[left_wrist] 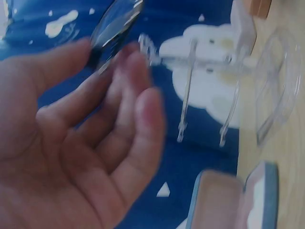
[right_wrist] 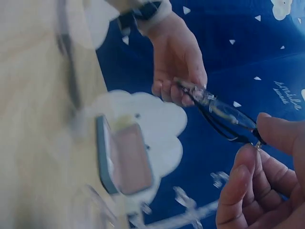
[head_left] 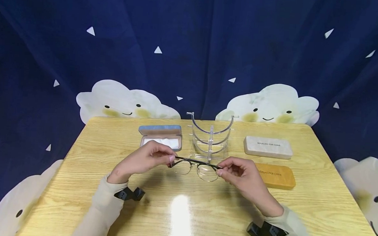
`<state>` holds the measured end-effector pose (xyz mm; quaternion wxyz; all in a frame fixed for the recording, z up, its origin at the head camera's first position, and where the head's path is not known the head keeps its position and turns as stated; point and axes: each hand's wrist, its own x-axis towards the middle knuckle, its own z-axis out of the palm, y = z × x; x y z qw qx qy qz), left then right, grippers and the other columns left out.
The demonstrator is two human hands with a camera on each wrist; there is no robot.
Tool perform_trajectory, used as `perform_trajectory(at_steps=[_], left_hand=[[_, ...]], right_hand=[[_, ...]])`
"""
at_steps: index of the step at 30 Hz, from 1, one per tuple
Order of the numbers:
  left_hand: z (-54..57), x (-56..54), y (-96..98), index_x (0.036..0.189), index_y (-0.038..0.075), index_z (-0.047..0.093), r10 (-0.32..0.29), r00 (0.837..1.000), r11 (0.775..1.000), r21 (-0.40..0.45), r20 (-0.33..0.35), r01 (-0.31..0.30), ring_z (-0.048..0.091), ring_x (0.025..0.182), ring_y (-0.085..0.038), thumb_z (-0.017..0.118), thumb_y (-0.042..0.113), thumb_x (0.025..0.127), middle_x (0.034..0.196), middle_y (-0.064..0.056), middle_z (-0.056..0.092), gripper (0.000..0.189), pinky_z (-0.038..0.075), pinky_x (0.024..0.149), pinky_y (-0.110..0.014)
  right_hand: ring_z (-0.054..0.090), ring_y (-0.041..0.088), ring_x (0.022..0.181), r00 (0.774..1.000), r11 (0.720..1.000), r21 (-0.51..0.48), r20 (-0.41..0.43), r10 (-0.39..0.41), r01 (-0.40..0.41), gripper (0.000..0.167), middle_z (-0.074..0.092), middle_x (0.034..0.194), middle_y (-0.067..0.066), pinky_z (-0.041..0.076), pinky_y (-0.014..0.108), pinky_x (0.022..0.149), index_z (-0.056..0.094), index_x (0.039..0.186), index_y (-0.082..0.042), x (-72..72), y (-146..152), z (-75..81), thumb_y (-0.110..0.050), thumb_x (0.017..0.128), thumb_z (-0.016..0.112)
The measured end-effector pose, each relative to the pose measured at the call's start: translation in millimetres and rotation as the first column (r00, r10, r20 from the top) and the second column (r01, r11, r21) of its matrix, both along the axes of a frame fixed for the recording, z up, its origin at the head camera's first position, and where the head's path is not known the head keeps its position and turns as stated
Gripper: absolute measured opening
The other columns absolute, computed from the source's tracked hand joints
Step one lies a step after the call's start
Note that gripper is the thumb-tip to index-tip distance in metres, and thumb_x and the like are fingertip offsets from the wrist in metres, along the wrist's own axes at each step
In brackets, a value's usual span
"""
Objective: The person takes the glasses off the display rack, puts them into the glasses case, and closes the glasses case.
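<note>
A pair of dark-rimmed eyeglasses [head_left: 195, 167] is held above the table between both hands, lenses toward the near side. At its left end, my left hand [head_left: 149, 159] pinches the frame between thumb and fingers. My right hand [head_left: 244, 178] pinches the opposite end the same way. In the right wrist view the temples of the eyeglasses [right_wrist: 217, 117] look folded behind the lenses. Just beyond them stands a clear acrylic glasses rack [head_left: 211, 142] with curved tiers, no glasses on it. An open blue glasses case [head_left: 161, 136] with a white cloth inside lies behind my left hand.
To the right lie a closed whitish glasses case [head_left: 268, 147] and a closed orange-yellow one [head_left: 276, 176], the latter partly behind my right hand. All stand on a wooden table [head_left: 78, 183]. A dark blue curtain [head_left: 191, 54] with cloud figures hangs behind the table.
</note>
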<state>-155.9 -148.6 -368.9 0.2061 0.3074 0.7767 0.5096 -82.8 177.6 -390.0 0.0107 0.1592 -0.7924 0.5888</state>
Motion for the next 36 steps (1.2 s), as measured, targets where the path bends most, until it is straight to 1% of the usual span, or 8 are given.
perform_trajectory(at_steps=[5,10,16,21,25,30,33,36], left_hand=[[-0.8,-10.2,-18.3,0.11,-0.004,0.076,-0.156,0.988,0.987,-0.044,0.016,0.156,0.069,0.082,-0.014,0.061,0.008,0.105,0.091,-0.016,0.074,0.02,0.062,0.08,-0.03],[-2.6,-18.5,-30.9,0.108,-0.005,0.075,-0.213,0.976,0.976,-0.04,0.042,0.215,0.066,0.079,-0.011,0.062,0.006,0.104,0.089,-0.019,0.072,0.018,0.061,0.079,-0.029],[-7.2,-26.1,-46.0,0.105,-0.004,0.075,-0.178,0.977,0.98,-0.067,0.114,0.187,0.068,0.079,-0.011,0.063,0.007,0.103,0.09,-0.014,0.073,0.017,0.063,0.079,-0.031],[-9.0,-30.8,-60.8,0.106,-0.009,0.074,-0.132,0.983,0.986,-0.082,0.127,0.143,0.07,0.079,-0.01,0.064,0.006,0.103,0.089,-0.008,0.075,0.019,0.064,0.078,-0.031],[-11.2,-35.1,-69.7,0.108,-0.013,0.072,-0.091,0.985,0.99,-0.09,0.15,0.105,0.07,0.08,-0.009,0.062,0.006,0.103,0.089,-0.01,0.075,0.022,0.065,0.079,-0.029],[-19.6,-43.4,-79.9,0.108,-0.015,0.071,-0.039,0.985,0.991,-0.118,0.169,0.06,0.071,0.079,-0.008,0.059,0.005,0.104,0.09,-0.011,0.074,0.024,0.065,0.078,-0.028],[-25.3,-48.4,-84.7,0.107,-0.014,0.071,-0.005,0.984,0.992,-0.122,0.179,0.027,0.071,0.078,-0.007,0.059,0.006,0.105,0.089,-0.005,0.074,0.023,0.065,0.078,-0.029],[-29.4,-51.8,-88.1,0.107,-0.014,0.071,0.022,0.985,0.993,-0.116,0.173,-0.002,0.07,0.078,-0.006,0.06,0.007,0.105,0.087,-0.001,0.073,0.023,0.065,0.078,-0.029]], right_hand=[[0.062,0.002,0.063,0.995,0.996,-0.045,0.059,0.074,-0.072,0.011,0.072,0.081,-0.015,0.057,0.026,0.055,0.073,0.1,0.006,0.9,-13,-8.8,-0.002,0.092,0.076],[0.06,0.003,0.062,0.981,0.987,-0.132,0.157,0.113,-0.093,0.017,0.071,0.081,-0.014,0.055,0.023,0.054,0.069,0.104,0.011,-0.6,-26,-14.8,-0.002,0.094,0.073],[0.058,0.002,0.063,0.939,0.951,-0.301,0.303,0.164,-0.069,0.028,0.067,0.081,-0.01,0.053,0.018,0.057,0.06,0.112,0.017,-3.6,-44,-23.9,-0.004,0.096,0.071],[0.061,0.005,0.068,0.914,0.941,-0.338,0.38,0.14,-0.004,0.028,0.069,0.085,-0.009,0.053,0.018,0.06,0.062,0.119,0.015,-11.4,-61,-30.2,-0.004,0.099,0.067],[0.062,0.006,0.072,0.888,0.93,-0.364,0.443,0.121,0.055,0.031,0.07,0.09,-0.007,0.055,0.017,0.063,0.061,0.127,0.015,-19.5,-73,-33.1,-0.003,0.102,0.063],[0.062,0.006,0.075,0.886,0.909,-0.407,0.45,0.112,0.092,0.032,0.068,0.098,-0.003,0.055,0.017,0.066,0.06,0.13,0.016,-28.3,-88,-37.1,0.0,0.102,0.06],[0.062,0.008,0.075,0.885,0.895,-0.417,0.462,0.06,0.157,0.031,0.067,0.103,-0.002,0.054,0.018,0.064,0.062,0.13,0.013,-34.5,-98,-40.8,0.0,0.102,0.06],[0.062,0.008,0.075,0.867,0.864,-0.443,0.498,0.017,0.237,0.031,0.066,0.101,-0.001,0.054,0.018,0.063,0.064,0.132,0.009,-41.9,-107,-46.0,-0.001,0.103,0.06]])
